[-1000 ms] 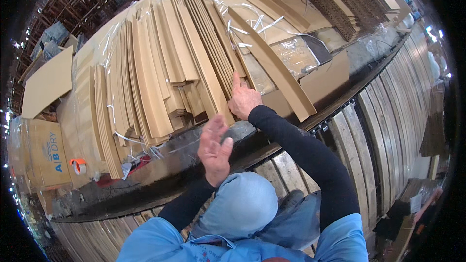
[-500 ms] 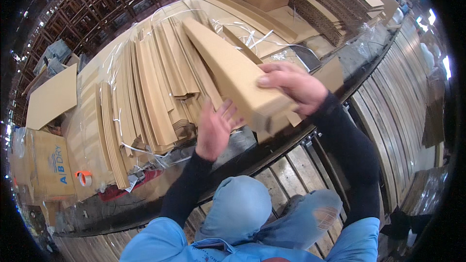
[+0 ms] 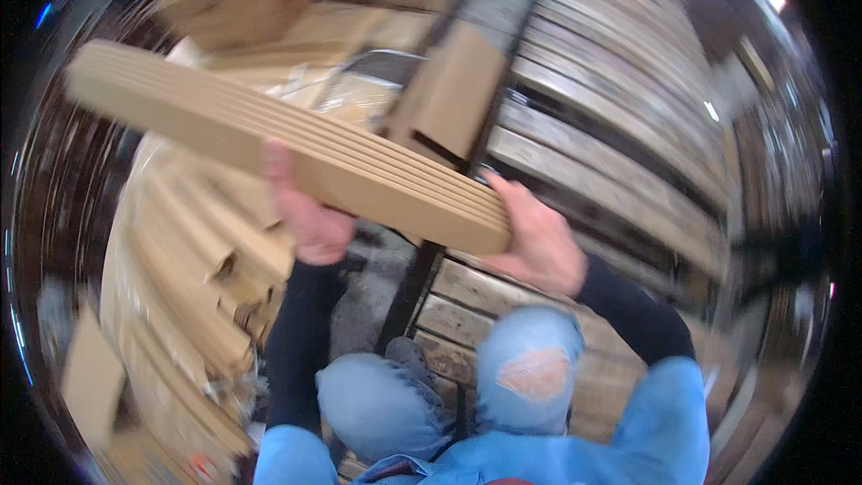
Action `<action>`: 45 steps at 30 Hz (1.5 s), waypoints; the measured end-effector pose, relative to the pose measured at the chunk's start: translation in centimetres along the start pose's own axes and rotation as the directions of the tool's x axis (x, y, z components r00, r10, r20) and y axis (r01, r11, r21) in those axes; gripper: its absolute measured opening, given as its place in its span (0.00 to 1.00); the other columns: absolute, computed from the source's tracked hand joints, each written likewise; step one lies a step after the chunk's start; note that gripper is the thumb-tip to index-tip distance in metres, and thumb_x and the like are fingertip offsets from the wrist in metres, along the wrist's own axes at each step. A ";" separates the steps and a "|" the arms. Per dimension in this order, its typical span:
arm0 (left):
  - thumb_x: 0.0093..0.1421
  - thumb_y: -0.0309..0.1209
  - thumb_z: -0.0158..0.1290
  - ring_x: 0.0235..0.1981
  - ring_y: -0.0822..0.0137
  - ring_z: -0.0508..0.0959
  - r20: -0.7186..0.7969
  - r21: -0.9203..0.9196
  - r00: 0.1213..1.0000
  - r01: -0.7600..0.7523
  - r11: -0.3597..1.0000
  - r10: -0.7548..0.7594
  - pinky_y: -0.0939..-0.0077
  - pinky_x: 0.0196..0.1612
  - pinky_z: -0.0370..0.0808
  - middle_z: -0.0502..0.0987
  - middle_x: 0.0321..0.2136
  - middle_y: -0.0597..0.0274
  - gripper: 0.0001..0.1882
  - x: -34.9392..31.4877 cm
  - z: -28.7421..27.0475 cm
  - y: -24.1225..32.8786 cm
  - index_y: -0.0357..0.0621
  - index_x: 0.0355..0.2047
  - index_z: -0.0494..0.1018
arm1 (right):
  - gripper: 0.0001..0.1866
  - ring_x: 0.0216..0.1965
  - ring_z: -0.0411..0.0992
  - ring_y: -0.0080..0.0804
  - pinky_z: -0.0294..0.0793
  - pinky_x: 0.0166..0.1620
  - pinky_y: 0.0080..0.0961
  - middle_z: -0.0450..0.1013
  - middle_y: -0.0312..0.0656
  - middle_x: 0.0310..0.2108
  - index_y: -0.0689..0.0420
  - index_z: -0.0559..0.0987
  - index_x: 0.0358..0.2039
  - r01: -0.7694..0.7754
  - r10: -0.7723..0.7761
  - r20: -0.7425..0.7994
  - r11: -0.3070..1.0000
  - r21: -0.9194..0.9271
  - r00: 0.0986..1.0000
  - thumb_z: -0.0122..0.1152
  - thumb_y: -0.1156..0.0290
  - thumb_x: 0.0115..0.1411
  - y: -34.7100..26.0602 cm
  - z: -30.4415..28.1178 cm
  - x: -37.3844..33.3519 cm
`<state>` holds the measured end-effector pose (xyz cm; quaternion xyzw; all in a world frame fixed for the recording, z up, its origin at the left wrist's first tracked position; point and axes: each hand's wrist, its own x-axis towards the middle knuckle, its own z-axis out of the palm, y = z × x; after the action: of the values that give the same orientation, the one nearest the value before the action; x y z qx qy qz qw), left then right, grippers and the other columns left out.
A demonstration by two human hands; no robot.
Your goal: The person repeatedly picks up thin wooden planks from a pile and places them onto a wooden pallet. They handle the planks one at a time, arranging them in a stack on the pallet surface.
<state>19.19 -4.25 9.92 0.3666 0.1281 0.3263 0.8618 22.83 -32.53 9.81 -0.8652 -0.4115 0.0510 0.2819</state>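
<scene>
A bundle of nested cardboard strips (image 3: 386, 199) hangs raised in front of me, slanting from the far left down to the near right. Its ridged, layered edges show along the top side. My right hand (image 3: 543, 242) is closed around the near end, with the thumb on the lower side. Further along, my left hand (image 3: 314, 220) grips the bundle from below, its fingers partly hidden behind it. More long cardboard strips (image 3: 193, 224) lie in piles on the table to the left, blurred by motion.
A cardboard box (image 3: 238, 0) stands at the far left. A folded cardboard piece (image 3: 462, 81) lies near the table edge. Wooden slats (image 3: 602, 184) run along the right side. A flat cardboard sheet (image 3: 90, 373) leans at the lower left.
The view has swung to the right. The bundle has been lifted off the table and turned crosswise. My left hand, spread beside it before, now grips it too.
</scene>
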 end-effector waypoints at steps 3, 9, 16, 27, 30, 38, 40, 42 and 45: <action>0.67 0.46 0.56 0.48 0.63 0.78 0.116 0.056 0.989 0.088 0.995 -0.094 0.64 0.53 0.76 0.76 0.49 0.59 0.25 0.3 5.1 -2.2 0.43 0.55 0.68 | 0.57 0.47 0.71 0.56 0.72 0.52 0.46 0.66 0.56 0.48 0.62 0.56 0.69 -0.081 0.062 -0.339 0.996 -0.043 0.939 0.79 0.62 0.41 0.5 4.0 1.2; 0.65 0.35 0.60 0.50 0.67 0.77 0.473 0.434 0.840 0.039 0.900 -0.265 0.70 0.53 0.77 0.76 0.49 0.60 0.25 -1.1 13.8 -11.5 0.44 0.57 0.64 | 0.55 0.55 0.71 0.45 0.72 0.59 0.38 0.71 0.54 0.54 0.61 0.60 0.68 -0.025 0.364 -0.389 0.756 0.654 0.847 0.78 0.64 0.41 8.9 5.1 -3.4; 0.61 0.39 0.63 0.68 0.48 0.62 0.563 0.794 0.527 -0.132 0.594 -0.636 0.51 0.66 0.63 0.62 0.66 0.41 0.38 -3.7 10.9 -19.8 0.31 0.62 0.59 | 0.41 0.47 0.76 0.29 0.78 0.50 0.32 0.76 0.42 0.49 0.63 0.69 0.61 -0.220 0.786 -0.212 0.402 0.889 0.580 0.77 0.72 0.47 23.7 -2.5 -18.3; 0.64 0.30 0.60 0.49 0.68 0.78 0.194 0.912 0.734 0.109 0.395 -0.651 0.71 0.50 0.78 0.78 0.51 0.53 0.19 1.3 -6.9 -11.7 0.33 0.51 0.70 | 0.27 0.54 0.72 0.38 0.73 0.56 0.35 0.73 0.45 0.56 0.60 0.67 0.64 -0.566 0.852 -0.135 0.445 0.694 0.505 0.58 0.65 0.68 67.3 -10.1 -37.6; 0.63 0.31 0.61 0.50 0.67 0.78 0.142 0.950 0.831 0.039 0.311 -0.539 0.69 0.52 0.76 0.79 0.48 0.56 0.19 -0.1 -7.9 -6.6 0.37 0.52 0.72 | 0.39 0.56 0.70 0.48 0.73 0.56 0.45 0.68 0.51 0.60 0.58 0.64 0.67 -0.609 0.965 0.003 0.162 0.776 0.261 0.65 0.51 0.62 65.7 1.7 -36.5; 0.63 0.29 0.60 0.54 0.64 0.75 -0.165 0.919 0.923 0.016 0.395 0.347 0.69 0.57 0.73 0.75 0.53 0.52 0.25 -11.4 -15.8 1.9 0.37 0.59 0.69 | 0.41 0.64 0.64 0.52 0.61 0.66 0.43 0.65 0.59 0.64 0.68 0.61 0.67 -0.769 0.769 -0.397 0.185 -0.612 0.501 0.60 0.52 0.64 54.4 2.6 -18.0; 0.63 0.31 0.61 0.54 0.64 0.75 -0.272 0.870 0.849 0.016 0.493 0.453 0.69 0.56 0.73 0.73 0.55 0.50 0.27 -10.9 -18.5 -0.1 0.35 0.59 0.67 | 0.36 0.68 0.60 0.50 0.56 0.70 0.43 0.63 0.57 0.66 0.64 0.61 0.69 -0.509 0.327 -0.487 0.804 -0.307 0.810 0.61 0.62 0.65 54.5 3.2 -13.1; 0.64 0.31 0.59 0.57 0.62 0.73 -0.451 0.774 0.843 0.206 0.599 0.293 0.65 0.56 0.74 0.71 0.59 0.49 0.27 -12.0 -19.4 0.8 0.33 0.60 0.65 | 0.34 0.70 0.57 0.46 0.53 0.71 0.39 0.61 0.54 0.68 0.65 0.64 0.67 -0.405 0.467 -0.276 0.878 0.254 0.840 0.62 0.67 0.64 42.1 11.1 -3.8; 0.65 0.34 0.59 0.60 0.59 0.71 -0.501 0.703 0.841 0.259 0.662 0.203 0.61 0.54 0.76 0.67 0.63 0.47 0.28 -12.9 -20.3 2.3 0.33 0.59 0.63 | 0.34 0.62 0.66 0.46 0.62 0.66 0.38 0.67 0.53 0.62 0.65 0.67 0.64 -0.109 0.086 0.066 0.786 0.608 0.994 0.66 0.73 0.58 16.7 15.1 6.3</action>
<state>-0.95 -0.38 -2.87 0.5780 0.4936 0.3196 0.5658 33.54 -29.51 -10.77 -0.7468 -0.3326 0.2106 0.5360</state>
